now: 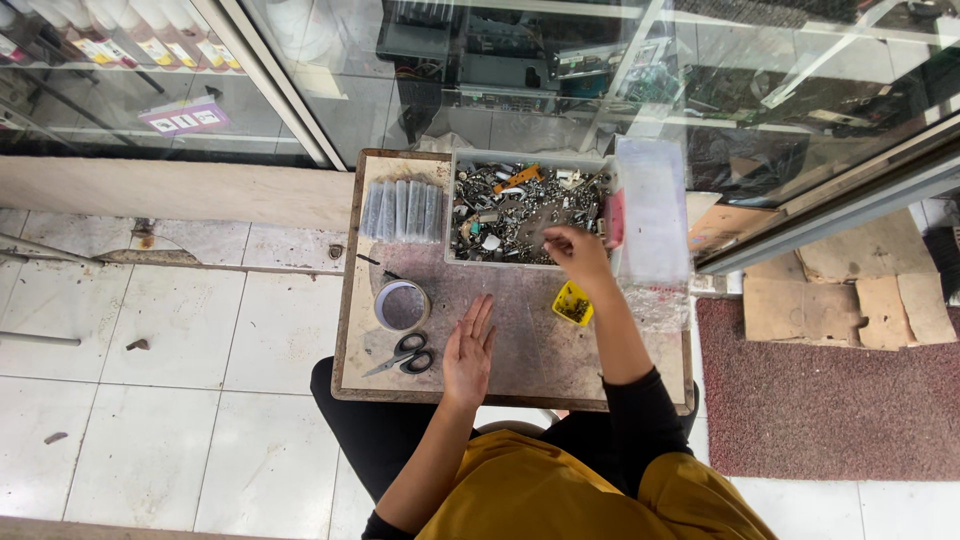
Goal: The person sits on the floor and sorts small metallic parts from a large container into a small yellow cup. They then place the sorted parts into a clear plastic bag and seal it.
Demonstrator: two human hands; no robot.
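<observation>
Right hand (578, 252) hovered over the parts bin (470, 160), fingers curled, pinching something too small to tell. Small stiff metal bits, likely slippery: fingertip pinch. Left hand (468, 352) lay flat, fingers together.

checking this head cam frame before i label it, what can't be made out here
- Head view: whether the right hand holds anything over the bin of metal parts; its grip is turned away and any piece is too small.
- The single parts in the bin: too small and jumbled.
- Contents of the small yellow tray: too small, partly behind the right wrist.
- Under the left hand, flat on the board: hidden by the palm.
</observation>
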